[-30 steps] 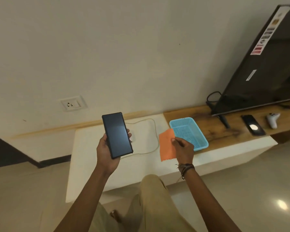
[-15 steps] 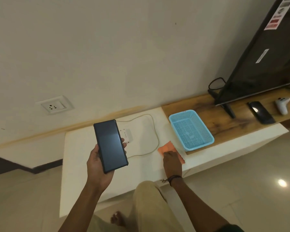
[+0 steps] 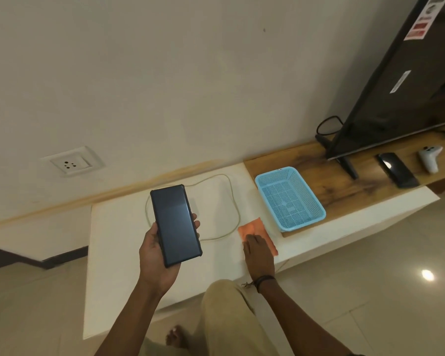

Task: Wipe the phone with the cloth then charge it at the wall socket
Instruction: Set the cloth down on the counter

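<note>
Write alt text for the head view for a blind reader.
The left hand holds a dark phone above a white ledge; the right hand rests on an orange cloth lying there. A white cable loops behind, a blue basket sits right of the cloth, and a wall socket is upper left.

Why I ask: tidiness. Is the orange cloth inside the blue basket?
No, the orange cloth lies on the white counter beside the blue basket, under the right hand.
</note>
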